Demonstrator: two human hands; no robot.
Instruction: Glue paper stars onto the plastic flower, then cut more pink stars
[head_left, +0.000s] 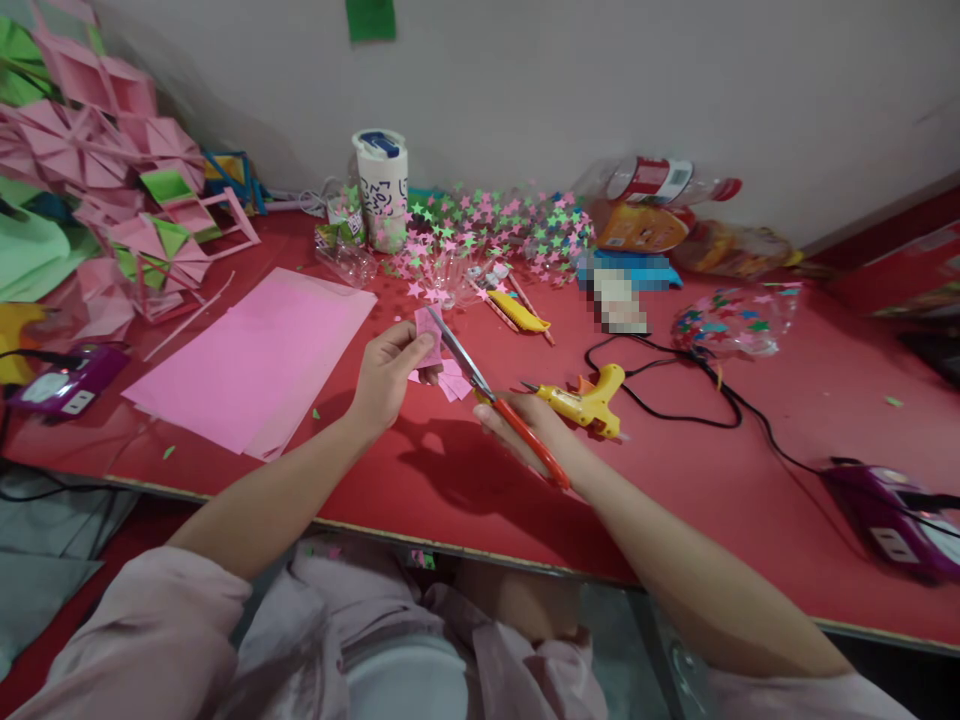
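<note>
Between the thumb and fingers of my left hand (390,372) is a small piece of pink paper (428,330), held upright above the table. My right hand (529,428) grips a pair of scissors (480,378) with red-orange handles, its fingers partly hidden behind them. The scissor blades point up and left, their tips beside the top of the paper; I cannot tell whether they touch it. Below the blades, several cut pink paper pieces (454,380) lie on the red table. A yellow glue gun (589,402) rests just right of my right hand.
Pink sheets (251,362) lie at left, near folded pink and green paper shapes (112,150). Behind my hands stand a white tumbler (384,190) and star confetti (487,228). Black cords run right to a purple power strip (892,520). A plastic bottle (651,182) lies along the wall.
</note>
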